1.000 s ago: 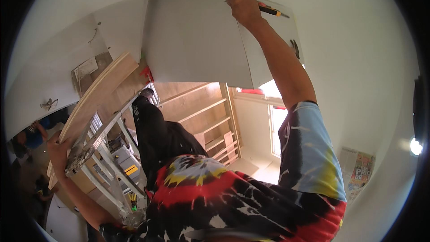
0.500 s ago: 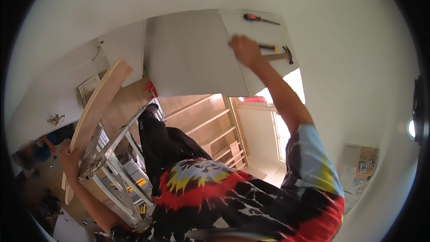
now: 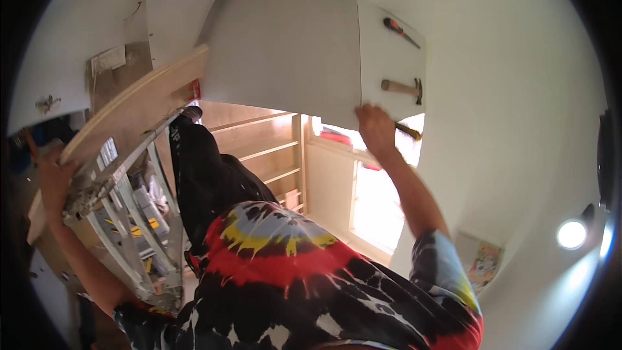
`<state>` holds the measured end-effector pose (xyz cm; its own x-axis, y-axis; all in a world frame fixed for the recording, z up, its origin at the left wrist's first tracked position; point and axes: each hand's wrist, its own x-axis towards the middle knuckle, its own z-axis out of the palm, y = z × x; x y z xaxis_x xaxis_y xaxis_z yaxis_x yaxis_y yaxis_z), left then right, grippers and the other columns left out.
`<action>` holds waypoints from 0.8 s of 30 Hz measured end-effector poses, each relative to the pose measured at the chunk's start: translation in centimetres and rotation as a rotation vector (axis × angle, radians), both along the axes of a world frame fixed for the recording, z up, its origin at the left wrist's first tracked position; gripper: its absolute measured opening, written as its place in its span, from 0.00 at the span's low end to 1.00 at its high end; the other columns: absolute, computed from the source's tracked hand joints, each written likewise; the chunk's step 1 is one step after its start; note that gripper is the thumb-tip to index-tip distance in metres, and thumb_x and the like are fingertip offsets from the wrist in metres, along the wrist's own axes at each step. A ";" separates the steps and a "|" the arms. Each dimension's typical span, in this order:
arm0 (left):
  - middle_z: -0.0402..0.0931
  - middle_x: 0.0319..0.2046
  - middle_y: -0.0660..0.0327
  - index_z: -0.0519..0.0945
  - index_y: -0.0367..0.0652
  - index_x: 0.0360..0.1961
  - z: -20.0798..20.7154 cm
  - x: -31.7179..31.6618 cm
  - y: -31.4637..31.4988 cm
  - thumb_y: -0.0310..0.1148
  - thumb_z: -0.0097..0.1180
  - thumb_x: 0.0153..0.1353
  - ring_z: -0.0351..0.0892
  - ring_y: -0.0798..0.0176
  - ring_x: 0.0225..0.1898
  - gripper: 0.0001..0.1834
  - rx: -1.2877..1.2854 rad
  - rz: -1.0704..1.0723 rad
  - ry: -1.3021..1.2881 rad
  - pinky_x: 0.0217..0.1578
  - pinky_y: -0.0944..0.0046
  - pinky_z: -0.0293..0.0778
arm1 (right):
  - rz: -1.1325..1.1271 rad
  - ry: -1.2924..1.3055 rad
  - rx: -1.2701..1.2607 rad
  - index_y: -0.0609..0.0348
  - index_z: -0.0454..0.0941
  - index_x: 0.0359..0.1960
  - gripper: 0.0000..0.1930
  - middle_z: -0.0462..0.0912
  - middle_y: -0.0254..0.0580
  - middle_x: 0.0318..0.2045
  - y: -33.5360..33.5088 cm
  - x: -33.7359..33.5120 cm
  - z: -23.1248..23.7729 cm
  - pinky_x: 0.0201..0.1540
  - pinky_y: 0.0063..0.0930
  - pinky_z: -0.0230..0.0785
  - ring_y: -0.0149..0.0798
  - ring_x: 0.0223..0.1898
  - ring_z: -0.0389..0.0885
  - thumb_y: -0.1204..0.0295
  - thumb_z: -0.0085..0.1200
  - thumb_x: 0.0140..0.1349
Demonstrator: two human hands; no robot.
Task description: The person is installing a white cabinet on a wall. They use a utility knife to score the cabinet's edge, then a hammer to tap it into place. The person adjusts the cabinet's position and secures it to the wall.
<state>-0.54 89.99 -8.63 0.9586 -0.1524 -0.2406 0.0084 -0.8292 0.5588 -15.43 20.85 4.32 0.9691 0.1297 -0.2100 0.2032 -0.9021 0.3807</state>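
Near the front edge of the grey-white cabinet top (image 3: 285,45), my right hand (image 3: 376,128) is closed round a slim black-and-yellow handled tool (image 3: 408,131). One end of this tool sticks out behind the fist; the rest is hidden, so its kind is unclear. My left hand (image 3: 57,172) grips the lower part of a long pale wooden board (image 3: 139,100), which slants up beside the stepladder (image 3: 123,165). On the white panel right of the seam lie a wooden-handled claw hammer (image 3: 403,88) and a red-and-black screwdriver (image 3: 400,31).
My leg (image 3: 201,162) is by the stepladder, high above the floor. Wooden shelves (image 3: 265,149) and a bright window (image 3: 376,207) lie below. A lit lamp (image 3: 571,234) is at the right. Another person (image 3: 26,146) is partly visible at far left.
My right hand has come down toward the cabinet's front edge with the black-and-yellow tool. My left hand and the board appear further left as the view has shifted.
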 end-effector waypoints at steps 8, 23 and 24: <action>0.85 0.37 0.47 0.83 0.33 0.48 -2.7 -0.9 2.0 0.30 0.66 0.55 0.84 0.57 0.39 0.20 -0.048 0.179 0.176 0.41 0.58 0.77 | 0.189 -0.111 -0.010 0.55 0.83 0.35 0.04 0.81 0.45 0.34 -3.6 15.5 -0.2 0.33 0.44 0.78 0.52 0.33 0.83 0.74 0.55 0.63; 0.85 0.43 0.46 0.83 0.33 0.53 -3.5 -0.6 2.6 0.31 0.67 0.49 0.86 0.52 0.42 0.27 -0.113 0.154 0.197 0.47 0.58 0.78 | 0.055 0.007 0.031 0.58 0.85 0.37 0.06 0.81 0.43 0.32 0.2 0.7 0.4 0.36 0.39 0.78 0.46 0.34 0.83 0.79 0.57 0.61; 0.85 0.43 0.46 0.83 0.33 0.52 -3.3 -0.5 2.5 0.31 0.66 0.49 0.86 0.51 0.42 0.26 -0.063 0.149 0.174 0.46 0.58 0.78 | -0.012 0.012 0.110 0.55 0.84 0.39 0.09 0.81 0.42 0.34 0.0 -1.2 0.6 0.39 0.41 0.78 0.46 0.36 0.82 0.78 0.55 0.58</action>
